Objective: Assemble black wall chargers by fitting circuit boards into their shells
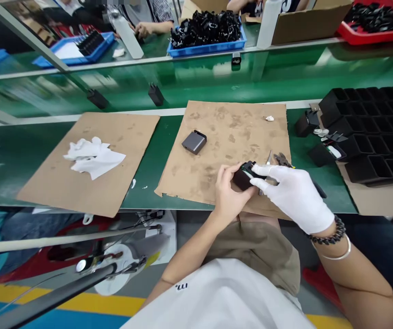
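Note:
My bare left hand (231, 189) wraps round a black, box-shaped charger housing (240, 179) above the front of the cardboard mat. Green circuit-board parts show at its open top. My right hand (285, 192), in a white glove, pinches at that top, its thumb and fingertips closed on the charger's upper part; exactly what lies under the fingertips is hidden. Just beyond the right hand lie pliers (282, 160) and a slim metal tool (269, 157), both partly covered. A finished-looking grey charger (194, 142) rests on the mat, further left.
Rows of black open housings (371, 168) stand at right, beside two chargers (306, 122) (321, 154). White gloves (93, 157) lie on the left cardboard. Several chargers (156, 94) sit on the green belt (199, 82). Across it are a blue tray (210, 49) and co-workers' hands.

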A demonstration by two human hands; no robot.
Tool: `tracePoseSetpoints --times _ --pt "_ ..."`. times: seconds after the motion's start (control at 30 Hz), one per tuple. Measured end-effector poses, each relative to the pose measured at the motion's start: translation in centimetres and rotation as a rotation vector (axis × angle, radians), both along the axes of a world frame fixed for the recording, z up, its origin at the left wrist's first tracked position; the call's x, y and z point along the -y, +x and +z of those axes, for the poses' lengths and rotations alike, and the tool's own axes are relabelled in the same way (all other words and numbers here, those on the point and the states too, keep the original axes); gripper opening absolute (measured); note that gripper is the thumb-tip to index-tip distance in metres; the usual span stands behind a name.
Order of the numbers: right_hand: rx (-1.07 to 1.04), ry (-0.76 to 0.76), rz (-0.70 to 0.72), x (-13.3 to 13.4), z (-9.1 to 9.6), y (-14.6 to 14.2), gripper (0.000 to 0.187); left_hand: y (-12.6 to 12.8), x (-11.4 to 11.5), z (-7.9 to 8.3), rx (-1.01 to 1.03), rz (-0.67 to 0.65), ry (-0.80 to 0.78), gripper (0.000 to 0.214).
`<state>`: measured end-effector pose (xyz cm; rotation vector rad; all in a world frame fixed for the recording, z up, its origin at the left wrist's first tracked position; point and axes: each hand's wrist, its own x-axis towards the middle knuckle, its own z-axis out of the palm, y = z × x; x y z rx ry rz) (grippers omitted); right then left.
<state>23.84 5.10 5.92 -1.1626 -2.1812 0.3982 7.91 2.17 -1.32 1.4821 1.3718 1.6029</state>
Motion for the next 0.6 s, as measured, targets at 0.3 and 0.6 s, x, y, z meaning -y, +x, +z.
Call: tracePoseSetpoints --times 0.3,0.6 --pt "0.164 0.201 0.045 0.9 -1.0 -2.4 0.019 -3.9 0.9 1.6 -0.212 -0.163 -0.089 0.044" --pt "0.271 0.159 0.068 1.5 -0.6 -3.1 0.026 -9.6 2.9 2.0 -0.241 -0.063 -0.122 0.020"
